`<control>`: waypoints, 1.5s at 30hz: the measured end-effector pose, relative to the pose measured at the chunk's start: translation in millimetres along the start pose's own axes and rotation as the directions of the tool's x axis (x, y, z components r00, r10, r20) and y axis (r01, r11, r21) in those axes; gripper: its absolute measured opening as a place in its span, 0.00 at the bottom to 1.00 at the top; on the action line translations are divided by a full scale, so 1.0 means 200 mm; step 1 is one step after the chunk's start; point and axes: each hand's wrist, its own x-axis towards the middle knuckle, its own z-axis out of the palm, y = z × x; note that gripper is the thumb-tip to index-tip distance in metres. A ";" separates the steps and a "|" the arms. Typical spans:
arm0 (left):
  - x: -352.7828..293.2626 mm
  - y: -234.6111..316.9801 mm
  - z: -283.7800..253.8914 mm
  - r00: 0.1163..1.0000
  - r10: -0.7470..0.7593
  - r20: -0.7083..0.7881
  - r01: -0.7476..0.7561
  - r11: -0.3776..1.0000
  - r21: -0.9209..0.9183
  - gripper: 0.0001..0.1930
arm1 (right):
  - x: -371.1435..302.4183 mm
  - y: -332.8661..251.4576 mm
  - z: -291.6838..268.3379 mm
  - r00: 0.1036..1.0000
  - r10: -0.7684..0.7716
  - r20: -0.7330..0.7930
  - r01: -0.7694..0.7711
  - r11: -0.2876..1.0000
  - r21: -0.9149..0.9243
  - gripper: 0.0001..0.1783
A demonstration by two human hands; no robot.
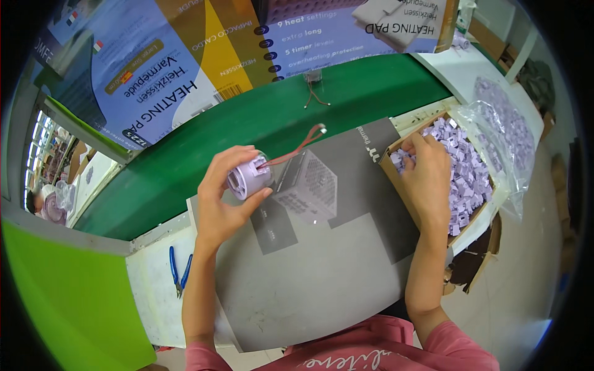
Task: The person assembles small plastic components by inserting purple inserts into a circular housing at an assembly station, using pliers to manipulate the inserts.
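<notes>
Your left hand point(222, 213) was half curled above the far left part of the grey board point(297, 297), with thumb and fingers pinching a lilac cylinder point(252, 179) from opposite sides. Your right hand point(427, 173) dipped, fingers bunched, into the cardboard box point(395, 179) at the board's right edge, among small lilac pieces point(468, 179); you could not tell whether it had hold of one. The cylinder looked like rigid plastic, probably light and a little slippery on its smooth wall, so that outer wall gave you the best hold. Its red wires point(296, 151), reaching over the board to a pale connector point(322, 129), seemed limp and the likeliest part to tear, poor for lifting. Blue-handled pliers point(173, 264) lay left of the board; a green belt point(377, 83) ran beyond its far edge.
</notes>
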 end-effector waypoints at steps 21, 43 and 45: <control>0.00 0.09 0.03 0.996 0.077 0.042 -0.078 0.996 0.032 0.25 | 0.03 -0.08 -0.05 0.964 -0.218 -0.151 0.243 0.955 0.169 0.15; 0.50 -0.84 -0.41 0.946 -0.097 0.310 -0.206 0.557 0.804 0.37 | -0.17 -0.38 0.37 0.750 -0.644 0.151 0.461 0.673 0.579 0.32; 0.69 -0.77 -0.10 0.932 -0.195 0.306 -0.172 0.506 0.845 0.32 | -0.16 -0.34 0.39 0.777 -0.606 0.171 0.439 0.717 0.542 0.31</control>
